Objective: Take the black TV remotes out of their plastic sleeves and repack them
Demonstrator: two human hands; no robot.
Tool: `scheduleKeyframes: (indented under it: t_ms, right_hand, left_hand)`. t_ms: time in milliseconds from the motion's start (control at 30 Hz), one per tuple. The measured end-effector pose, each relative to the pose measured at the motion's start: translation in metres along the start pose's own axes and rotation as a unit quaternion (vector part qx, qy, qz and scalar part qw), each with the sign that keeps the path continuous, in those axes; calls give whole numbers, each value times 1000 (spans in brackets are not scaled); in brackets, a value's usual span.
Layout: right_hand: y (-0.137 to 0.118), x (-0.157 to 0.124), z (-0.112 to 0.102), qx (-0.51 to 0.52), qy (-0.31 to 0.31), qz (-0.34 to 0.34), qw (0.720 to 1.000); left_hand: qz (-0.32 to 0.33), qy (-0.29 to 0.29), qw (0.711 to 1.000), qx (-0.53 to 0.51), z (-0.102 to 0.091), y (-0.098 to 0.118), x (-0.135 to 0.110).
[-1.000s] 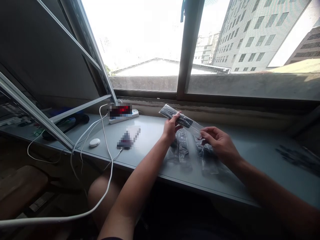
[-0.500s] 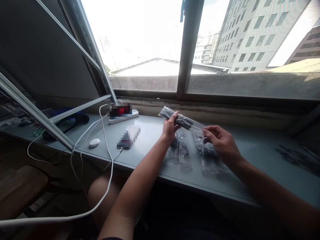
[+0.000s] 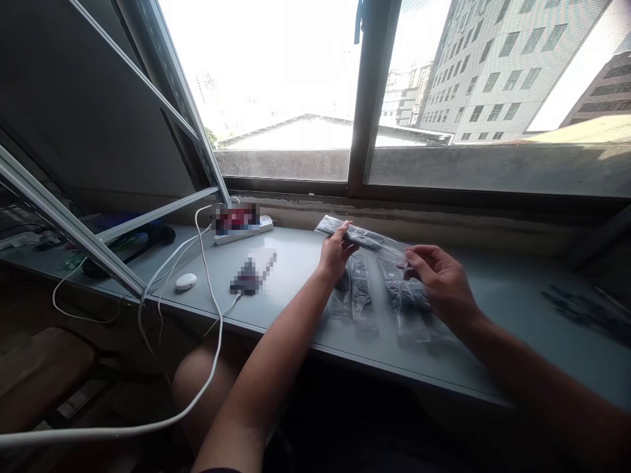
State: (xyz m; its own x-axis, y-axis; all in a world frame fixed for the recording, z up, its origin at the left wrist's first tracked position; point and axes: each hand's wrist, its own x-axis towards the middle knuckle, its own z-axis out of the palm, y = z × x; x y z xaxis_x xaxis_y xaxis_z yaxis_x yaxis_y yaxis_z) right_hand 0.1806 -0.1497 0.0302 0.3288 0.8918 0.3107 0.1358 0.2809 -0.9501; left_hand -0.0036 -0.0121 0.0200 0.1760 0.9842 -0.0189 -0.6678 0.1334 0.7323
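My left hand [image 3: 336, 253] is closed round the far end of a clear plastic bag [image 3: 394, 251] with a dark remote control [image 3: 363, 239] inside. Between the thumb and fingers of my right hand [image 3: 436, 272], the bag's loose near end is pinched and drawn out to the right. The bag is raised above the table, slanting down to the right. Below it lie several more bagged remote controls [image 3: 361, 289], side by side; another bagged remote [image 3: 401, 289] lies partly hidden behind my right hand.
On the grey table [image 3: 290, 263], a white power strip [image 3: 244, 231], a blurred-out device [image 3: 249, 276] and a round white object [image 3: 186, 282] stand to the left. A white cable [image 3: 217, 322] loops off the edge. Dark items [image 3: 586, 312] lie far right. A metal frame [image 3: 158, 213] rises at left.
The bagged remote has tilted, so its face shows less and the plastic catches more light. My right hand has shifted slightly to the right, still pinching the bag's end.
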Motion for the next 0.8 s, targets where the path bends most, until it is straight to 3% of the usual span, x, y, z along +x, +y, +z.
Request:
scheduleKeyframes:
  t_ms: [167,500,600,800]
  right_hand:
    - [5,3,0,32,26,-16,999]
    - [6,4,-2,101,-2,5,995]
    - [4,6,-2,147,-24,47,988]
    - [-9,7,-1,194,-88,197,957]
  left_hand:
    - [-4,11,1000,-19,4,1,-2]
    - [-7,-4,1000,-17,2,-2,3]
    - [-6,-32,999,0,2,-3,2]
    - [14,-94,990,102,1,-10,0]
